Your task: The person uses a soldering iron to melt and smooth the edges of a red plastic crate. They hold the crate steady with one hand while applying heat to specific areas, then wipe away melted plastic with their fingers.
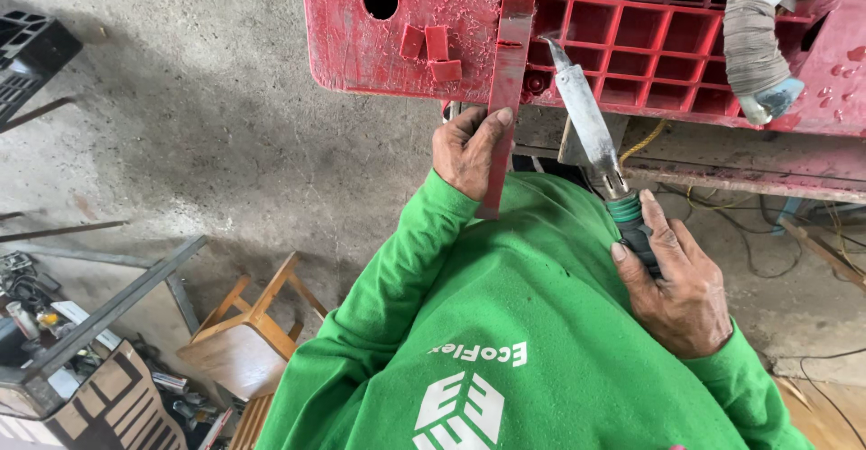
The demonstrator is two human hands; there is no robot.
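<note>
Hands: left grips one strip, right one knife.

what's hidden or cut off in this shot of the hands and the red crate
Head view only:
- Red crate: top and right side cut by the frame edges.
- Red strip: the middle is covered by the left hand.
- Heated blade tool: grip wrapped by the right hand.
- Wrapped tool: upper end cut off.

above hands: red crate blocks
between hands: open gap over green sleeve
left: bare concrete floor free
lower left: wooden stool, metal frame obstruct
</note>
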